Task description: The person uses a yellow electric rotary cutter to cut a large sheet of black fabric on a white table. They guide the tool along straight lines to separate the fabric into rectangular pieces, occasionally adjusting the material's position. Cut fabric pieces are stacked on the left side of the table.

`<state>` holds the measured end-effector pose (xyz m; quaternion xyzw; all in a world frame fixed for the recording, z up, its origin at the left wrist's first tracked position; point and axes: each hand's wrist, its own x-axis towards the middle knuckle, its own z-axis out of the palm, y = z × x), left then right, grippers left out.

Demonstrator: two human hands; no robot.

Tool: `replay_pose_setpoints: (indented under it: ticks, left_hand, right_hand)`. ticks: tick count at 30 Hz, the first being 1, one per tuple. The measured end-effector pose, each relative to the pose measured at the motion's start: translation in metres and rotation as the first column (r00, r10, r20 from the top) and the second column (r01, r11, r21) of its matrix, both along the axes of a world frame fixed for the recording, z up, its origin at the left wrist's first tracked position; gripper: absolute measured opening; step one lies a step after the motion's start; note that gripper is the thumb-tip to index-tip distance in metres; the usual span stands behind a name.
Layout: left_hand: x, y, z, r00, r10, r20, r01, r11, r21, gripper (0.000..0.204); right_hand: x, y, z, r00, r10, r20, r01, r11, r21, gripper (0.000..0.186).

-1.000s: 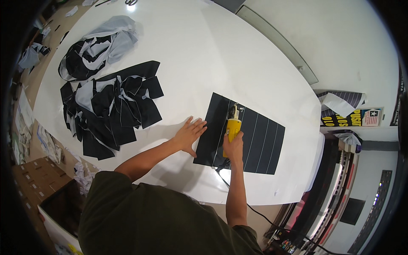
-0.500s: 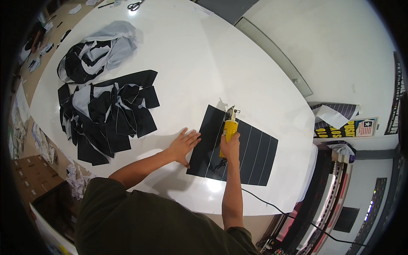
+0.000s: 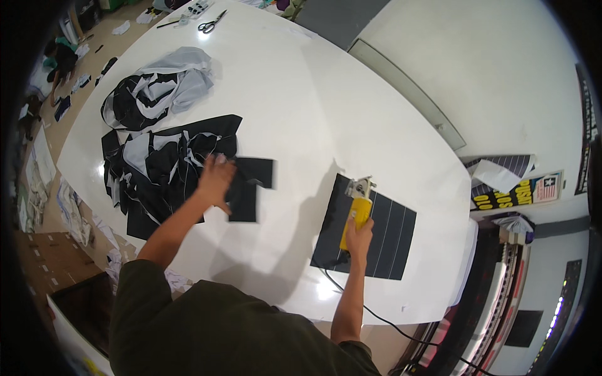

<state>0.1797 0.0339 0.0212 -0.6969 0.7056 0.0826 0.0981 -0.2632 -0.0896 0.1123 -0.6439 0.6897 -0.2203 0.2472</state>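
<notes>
My right hand point(image 3: 359, 237) is wrapped round a yellow handheld electric fabric cutter point(image 3: 359, 215). The cutter's metal head is at the far edge of a black fabric sheet point(image 3: 392, 241) marked with thin pale lines. A cord runs from it toward the lower right. To the left, my left hand point(image 3: 216, 182) is over a loose pile of black and grey fabric pieces point(image 3: 166, 169), thumb apart from the fingers. Beside that hand, a black cut piece point(image 3: 254, 172) lies at the pile's right side, its edges slightly blurred.
A bundle of grey and black fabric point(image 3: 160, 88) lies beyond the pile on the white table point(image 3: 282, 113). Scissors point(image 3: 212, 22) are at the far edge. A cardboard box point(image 3: 56, 263) stands at lower left; scraps litter the floor. Rolls point(image 3: 483, 301) stand at right.
My left hand has moved left from the sheet to the pile, where a black piece now lies. The sheet is narrower on its left side. The cutter has shifted slightly right and nearer.
</notes>
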Motion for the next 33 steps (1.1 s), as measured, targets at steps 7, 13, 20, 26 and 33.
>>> replay_pose_setpoints:
  ticks: [7, 13, 20, 26, 33]
  left_hand:
    - [-0.084, -0.071, 0.016, 0.947, 0.081, 0.312, -0.068, 0.996, -0.052, 0.075]
    - [-0.290, -0.093, -0.030, 0.849, -0.391, -0.356, 0.337, 0.919, -0.205, 0.123]
    - [-0.251, -0.062, -0.017, 0.846, -0.457, -0.275, 0.448, 0.889, -0.096, 0.142]
    - [-0.200, -0.042, -0.014, 0.870, -0.438, -0.227, 0.440, 0.897, -0.044, 0.146]
    - [-0.200, -0.037, -0.009, 0.872, -0.417, -0.256, 0.429, 0.903, -0.007, 0.147]
  right_hand:
    - [-0.069, 0.133, 0.014, 0.983, -0.182, -0.006, 0.182, 0.982, 0.054, 0.057]
    - [-0.103, 0.243, 0.014, 0.981, -0.151, -0.123, 0.165, 0.979, 0.117, 0.060]
    - [-0.101, 0.319, 0.003, 0.988, 0.011, -0.155, 0.020, 0.980, 0.199, 0.065]
    - [-0.061, 0.326, 0.001, 0.992, 0.018, -0.125, 0.019, 0.957, 0.288, 0.062]
    - [-0.052, 0.306, 0.005, 0.992, 0.023, -0.123, 0.011, 0.964, 0.267, 0.061]
